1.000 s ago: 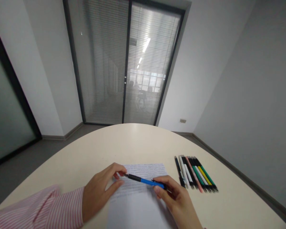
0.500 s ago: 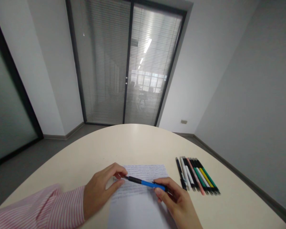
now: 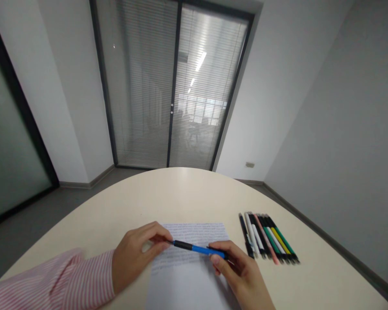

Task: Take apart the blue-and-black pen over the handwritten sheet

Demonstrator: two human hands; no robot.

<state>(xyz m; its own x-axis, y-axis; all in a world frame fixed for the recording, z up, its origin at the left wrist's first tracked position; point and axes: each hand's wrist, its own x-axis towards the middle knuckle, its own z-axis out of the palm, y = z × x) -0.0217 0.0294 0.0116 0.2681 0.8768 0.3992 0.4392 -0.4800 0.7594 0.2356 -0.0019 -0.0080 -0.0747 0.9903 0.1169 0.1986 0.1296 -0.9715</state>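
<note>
Head view: both hands low in frame, over a sheet on a round table.
Right hand (image 3: pixel 237 271): fingers curled, pinching the blue end of the pen.
Left hand (image 3: pixel 134 254): striped pink sleeve (image 3: pixel 48 284); thumb and forefinger pressed together on the pen's dark tip end.
Pen (image 3: pixel 197 248): blue and black, held level between both hands, just above the sheet, tip pointing left.
Sheet (image 3: pixel 187 275): white, lines of writing across its far part, flat on the table under the hands.
Table (image 3: pixel 181 193): cream, rounded far edge.
Pen row (image 3: pixel 268 237): several pens side by side, touching, right of the sheet; black, white, pink, green, yellow barrels.
Far: blinds behind glass doors (image 3: pixel 173 86), grey walls.
</note>
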